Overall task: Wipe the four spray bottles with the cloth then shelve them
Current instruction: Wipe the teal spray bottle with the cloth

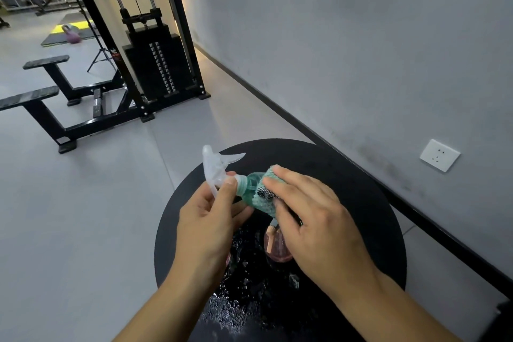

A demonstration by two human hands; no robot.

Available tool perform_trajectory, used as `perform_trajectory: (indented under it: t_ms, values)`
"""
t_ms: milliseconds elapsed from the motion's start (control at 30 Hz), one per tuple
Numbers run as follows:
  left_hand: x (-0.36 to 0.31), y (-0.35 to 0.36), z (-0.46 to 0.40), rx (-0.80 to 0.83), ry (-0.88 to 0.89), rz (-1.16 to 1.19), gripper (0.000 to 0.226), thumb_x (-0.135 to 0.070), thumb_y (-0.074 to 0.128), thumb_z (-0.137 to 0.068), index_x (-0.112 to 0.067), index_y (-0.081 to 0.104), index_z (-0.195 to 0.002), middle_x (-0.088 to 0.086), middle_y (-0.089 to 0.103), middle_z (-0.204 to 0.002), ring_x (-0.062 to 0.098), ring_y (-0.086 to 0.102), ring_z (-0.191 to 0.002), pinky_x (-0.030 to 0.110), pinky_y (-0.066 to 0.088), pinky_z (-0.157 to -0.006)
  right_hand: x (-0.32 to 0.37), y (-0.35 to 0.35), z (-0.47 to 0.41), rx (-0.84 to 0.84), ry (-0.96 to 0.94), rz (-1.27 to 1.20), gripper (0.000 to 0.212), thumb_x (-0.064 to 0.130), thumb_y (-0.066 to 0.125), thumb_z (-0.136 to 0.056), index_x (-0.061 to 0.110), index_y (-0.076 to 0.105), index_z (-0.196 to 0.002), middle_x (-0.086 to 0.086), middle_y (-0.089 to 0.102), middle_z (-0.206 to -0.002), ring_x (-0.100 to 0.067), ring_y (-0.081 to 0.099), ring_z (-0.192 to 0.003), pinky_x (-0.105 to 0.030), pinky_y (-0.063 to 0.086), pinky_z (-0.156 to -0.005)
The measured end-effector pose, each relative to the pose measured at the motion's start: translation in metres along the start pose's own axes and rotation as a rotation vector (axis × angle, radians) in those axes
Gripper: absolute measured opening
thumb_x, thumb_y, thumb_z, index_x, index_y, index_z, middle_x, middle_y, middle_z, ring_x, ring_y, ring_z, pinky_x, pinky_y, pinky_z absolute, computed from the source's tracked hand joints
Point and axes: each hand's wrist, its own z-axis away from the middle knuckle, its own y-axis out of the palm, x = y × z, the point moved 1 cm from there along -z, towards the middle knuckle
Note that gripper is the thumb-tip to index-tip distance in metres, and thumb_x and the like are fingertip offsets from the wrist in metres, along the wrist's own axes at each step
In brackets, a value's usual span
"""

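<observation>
Fingers of the left hand (206, 219) curl round the neck of a green spray bottle (248, 189), thumb tip pressed against the ribbed collar just below the clear trigger head (215, 168); the remaining fingers pass under the bottle and are only partly visible. Fingers of the right hand (313, 219) lie close together and nearly straight, pressing a teal cloth (266, 194) against the bottle body; the thumb is tucked beneath the cloth, so the cloth appears pinched between thumb and fingers. The bottle is held roughly horizontal above the table, head toward 10 o'clock, base hidden under cloth and right hand.

Below the hands, a round black table (361, 202) fills the lower centre. Water droplets (230, 311) glisten on its surface at about 6 o'clock. A pink spray bottle (274, 247) stands on the table directly under the right hand, mostly covered by it; a second pink edge shows beside the left wrist, too hidden to identify.

Outward, at 11 o'clock, a black cable machine with weight stack (155, 63) stands on the grey floor, with black padded supports (41, 97) at 9 o'clock. A purple kettlebell (72, 36) rests on a mat far at 10 o'clock. A white wall socket (440, 155) sits on the grey wall at 3 o'clock.
</observation>
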Motion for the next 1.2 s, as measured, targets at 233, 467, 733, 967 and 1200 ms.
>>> perform_trajectory:
  t_ms: [233, 467, 733, 967, 1200]
  values:
    - [0.001, 0.001, -0.002, 0.017, 0.023, 0.042, 0.017, -0.021, 0.063, -0.106, -0.011, 0.075, -0.112, 0.011, 0.081, -0.11, 0.028, 0.08, -0.103, 0.035, 0.062, -0.086, -0.013, -0.005, -0.005, 0.057, 0.171, -0.086, 0.037, 0.016, 0.062, -0.101, 0.027, 0.067, -0.136, 0.014, 0.059, -0.143, 0.0, 0.053, -0.132, -0.03, 0.047, -0.112]
    - [0.005, 0.004, 0.001, 0.041, 0.04, 0.061, 0.019, -0.024, 0.063, -0.105, -0.013, 0.075, -0.115, 0.01, 0.081, -0.111, 0.028, 0.079, -0.105, 0.028, 0.063, -0.081, -0.006, -0.004, -0.007, 0.08, 0.143, -0.132, 0.037, 0.015, 0.065, -0.101, 0.027, 0.067, -0.136, 0.014, 0.059, -0.144, 0.0, 0.053, -0.133, -0.023, 0.044, -0.112]
    - [0.007, 0.007, 0.006, 0.077, 0.074, 0.074, 0.018, -0.02, 0.06, -0.106, -0.014, 0.074, -0.116, 0.006, 0.082, -0.106, 0.021, 0.08, -0.101, 0.025, 0.062, -0.079, -0.002, -0.001, -0.004, 0.054, 0.126, -0.158, 0.037, 0.015, 0.065, -0.1, 0.025, 0.068, -0.135, 0.012, 0.059, -0.144, -0.002, 0.054, -0.134, -0.028, 0.048, -0.111]
    - [0.001, 0.001, 0.002, 0.053, 0.1, 0.168, 0.02, -0.024, 0.062, -0.101, -0.015, 0.075, -0.114, 0.01, 0.08, -0.114, 0.027, 0.077, -0.111, 0.03, 0.064, -0.084, -0.011, -0.005, -0.008, -0.036, 0.138, -0.083, 0.037, 0.014, 0.066, -0.098, 0.024, 0.069, -0.134, 0.009, 0.062, -0.141, -0.008, 0.059, -0.129, -0.04, 0.054, -0.105]
    - [0.0, 0.001, 0.002, 0.038, 0.039, 0.198, 0.019, -0.02, 0.059, -0.106, -0.009, 0.073, -0.113, 0.017, 0.08, -0.112, 0.032, 0.079, -0.103, 0.031, 0.066, -0.079, -0.002, -0.003, -0.004, -0.012, 0.027, -0.048, 0.037, 0.013, 0.07, -0.097, 0.023, 0.07, -0.132, 0.009, 0.062, -0.142, -0.007, 0.058, -0.128, -0.037, 0.052, -0.107]
